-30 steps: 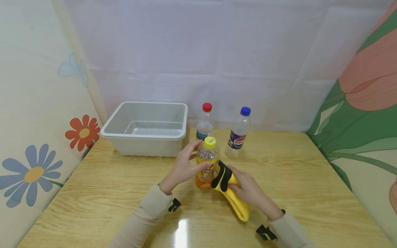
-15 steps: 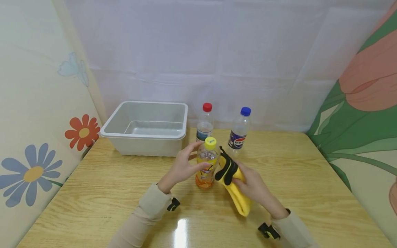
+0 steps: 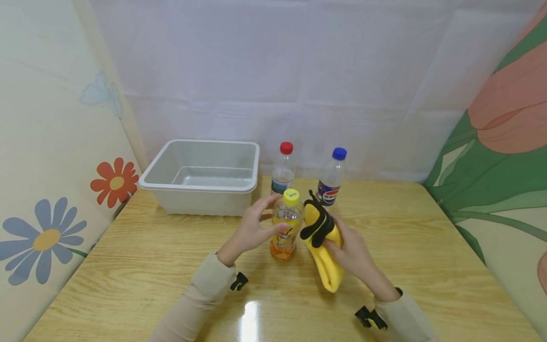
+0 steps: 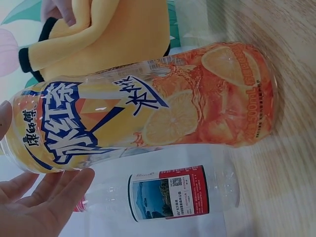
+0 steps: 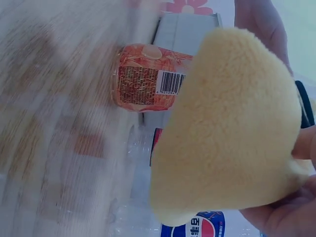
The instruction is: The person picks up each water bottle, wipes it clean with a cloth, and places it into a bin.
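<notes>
One clear plastic bottle with a yellow cap and a yellow-and-orange fruit-printed label [image 3: 284, 243]: stood upright on the table, near the middle of the head view. Left hand [image 3: 256, 225]: held this bottle by its upper part, thumb across the near side, fingers bent round the far side, the grasp only as wide as the bottle itself.

One soft yellow plush piece with black trim [image 3: 325, 266]: lay in the grasp of the right hand [image 3: 352, 251], just beside the bottle. Thumb and fingers pinched its upper part closely, and its lower end slanted down towards the person. Whether plush and bottle touched could not be told.

One clear plastic bottle with a red cap and a blue landscape label [image 3: 282, 176]: stood upright behind the yellow-capped one, partly hidden by it. One clear plastic bottle with a blue cap and a dark blue label [image 3: 330, 190]: stood upright behind the plush piece, to the right.

One pale grey rectangular plastic bin [image 3: 201, 202]: stood on the left, near the red-capped bottle. One wood-grain table [image 3: 149, 275]: carried the bottles and bin. One white cloth backdrop [image 3: 299, 71]: hung behind.

Two beige sleeves [image 3: 215, 275]: covered the forearms.
</notes>
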Tool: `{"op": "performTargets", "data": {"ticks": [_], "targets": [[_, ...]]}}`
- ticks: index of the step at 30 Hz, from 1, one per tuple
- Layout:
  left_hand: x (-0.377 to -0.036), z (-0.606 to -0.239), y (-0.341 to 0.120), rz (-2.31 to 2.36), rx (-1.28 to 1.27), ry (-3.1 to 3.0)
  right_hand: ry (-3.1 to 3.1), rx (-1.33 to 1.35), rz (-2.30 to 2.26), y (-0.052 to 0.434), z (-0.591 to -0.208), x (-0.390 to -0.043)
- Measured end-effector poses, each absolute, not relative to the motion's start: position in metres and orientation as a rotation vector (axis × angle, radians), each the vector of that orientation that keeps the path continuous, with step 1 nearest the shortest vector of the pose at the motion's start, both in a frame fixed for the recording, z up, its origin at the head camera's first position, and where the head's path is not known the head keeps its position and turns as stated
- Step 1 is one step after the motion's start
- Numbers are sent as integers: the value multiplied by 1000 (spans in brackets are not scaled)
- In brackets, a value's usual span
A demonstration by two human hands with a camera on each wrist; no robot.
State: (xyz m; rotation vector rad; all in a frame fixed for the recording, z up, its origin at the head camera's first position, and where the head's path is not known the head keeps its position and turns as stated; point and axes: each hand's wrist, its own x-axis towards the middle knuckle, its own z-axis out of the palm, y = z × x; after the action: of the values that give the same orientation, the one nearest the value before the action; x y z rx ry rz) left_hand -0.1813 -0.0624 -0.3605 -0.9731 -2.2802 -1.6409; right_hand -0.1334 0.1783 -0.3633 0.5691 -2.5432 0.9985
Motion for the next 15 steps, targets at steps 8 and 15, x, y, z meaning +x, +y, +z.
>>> {"op": "performTargets", "data": {"ticks": [8, 15], "targets": [[-183, -361, -62, -1656, -981, -2281, -2365, 548, 1071, 176, -364, -135], [-183, -361, -63, -1657, -996, -2280, -2293, 530, 1103, 167, -362, -138]]}}
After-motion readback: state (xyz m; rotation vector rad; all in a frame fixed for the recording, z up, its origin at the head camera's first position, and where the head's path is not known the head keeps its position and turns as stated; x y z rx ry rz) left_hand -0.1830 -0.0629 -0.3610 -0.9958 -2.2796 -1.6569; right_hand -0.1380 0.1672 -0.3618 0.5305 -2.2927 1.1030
